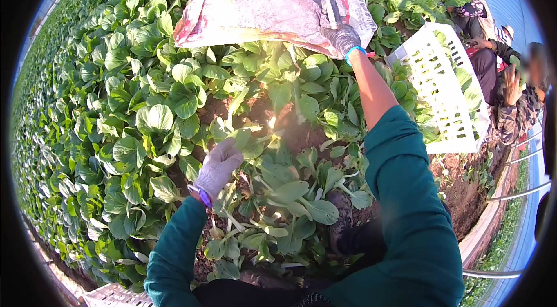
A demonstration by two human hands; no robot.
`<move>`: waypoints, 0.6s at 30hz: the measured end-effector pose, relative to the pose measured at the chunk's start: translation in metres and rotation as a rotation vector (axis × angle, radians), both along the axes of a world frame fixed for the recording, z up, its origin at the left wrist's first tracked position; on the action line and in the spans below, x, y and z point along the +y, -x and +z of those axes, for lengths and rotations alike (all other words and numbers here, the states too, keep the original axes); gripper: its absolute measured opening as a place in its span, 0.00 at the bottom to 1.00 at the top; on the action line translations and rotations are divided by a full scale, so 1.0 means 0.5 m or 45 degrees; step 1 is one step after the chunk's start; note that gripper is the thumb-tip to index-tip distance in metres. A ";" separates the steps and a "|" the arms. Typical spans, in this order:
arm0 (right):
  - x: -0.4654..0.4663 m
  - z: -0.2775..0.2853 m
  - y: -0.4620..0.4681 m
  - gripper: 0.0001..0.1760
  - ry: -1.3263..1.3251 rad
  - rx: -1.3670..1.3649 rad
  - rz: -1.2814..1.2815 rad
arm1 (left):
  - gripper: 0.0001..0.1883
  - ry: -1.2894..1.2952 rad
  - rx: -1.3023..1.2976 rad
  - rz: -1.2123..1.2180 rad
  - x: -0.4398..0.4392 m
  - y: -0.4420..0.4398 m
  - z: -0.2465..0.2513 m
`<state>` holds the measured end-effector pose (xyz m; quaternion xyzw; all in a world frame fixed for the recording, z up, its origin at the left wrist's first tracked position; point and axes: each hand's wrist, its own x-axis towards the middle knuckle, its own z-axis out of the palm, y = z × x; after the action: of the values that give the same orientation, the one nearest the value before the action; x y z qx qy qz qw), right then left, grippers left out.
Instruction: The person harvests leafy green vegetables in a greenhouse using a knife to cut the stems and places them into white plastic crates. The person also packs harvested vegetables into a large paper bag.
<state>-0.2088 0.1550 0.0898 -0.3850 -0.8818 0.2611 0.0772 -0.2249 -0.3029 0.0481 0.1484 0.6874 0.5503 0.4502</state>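
Note:
My right hand (342, 38), in a dark striped glove with a blue cuff, is closed around a narrow, long tool (333, 9). Glare blurs the tool's shape; it may be a knife. That hand is over the near right part of a printed woven sack (261, 6), which lies flat on the leafy greens. My left hand (219, 165), in a pale knit glove with a purple cuff, is at a green leaf (240, 138), fingers partly curled. Whether it grips the leaf is unclear. Loose leafy greens (289, 202) lie on the soil before me.
A dense bed of leafy greens (117, 102) spreads out on the left. To the right, a white plastic crate (448, 102) with greens leans at a tilt. Several people (478, 15) are beyond it. Another white crate (117, 296) shows at bottom left. A curb (476, 241) edges the bed.

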 end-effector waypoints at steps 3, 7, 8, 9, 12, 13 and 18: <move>0.017 -0.044 0.001 0.36 0.013 -0.095 -0.007 | 0.27 -0.524 -0.096 0.030 0.166 0.087 -0.002; 0.028 -0.080 -0.011 0.37 0.054 0.093 0.082 | 0.21 -0.834 -0.409 0.352 0.378 0.178 -0.012; 0.035 -0.086 -0.013 0.37 0.234 0.035 0.050 | 0.22 -0.847 -0.241 0.298 0.405 0.189 -0.018; 0.042 -0.094 -0.014 0.36 0.412 0.026 0.040 | 0.22 -0.859 -0.070 0.244 0.429 0.199 -0.023; 0.058 -0.133 -0.007 0.29 0.155 0.090 0.006 | 0.21 -0.901 -0.682 0.569 0.479 0.225 -0.034; 0.063 -0.145 -0.006 0.28 0.317 0.081 -0.031 | 0.19 -0.955 -0.714 0.550 0.482 0.231 -0.037; 0.061 -0.147 -0.030 0.29 0.376 0.518 0.256 | 0.09 -1.209 -0.598 0.487 0.451 0.233 -0.031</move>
<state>-0.1938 0.1857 0.0161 -0.2423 -0.8343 0.4652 0.1696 -0.3415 -0.0774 0.0326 0.0809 0.2602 0.8894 0.3670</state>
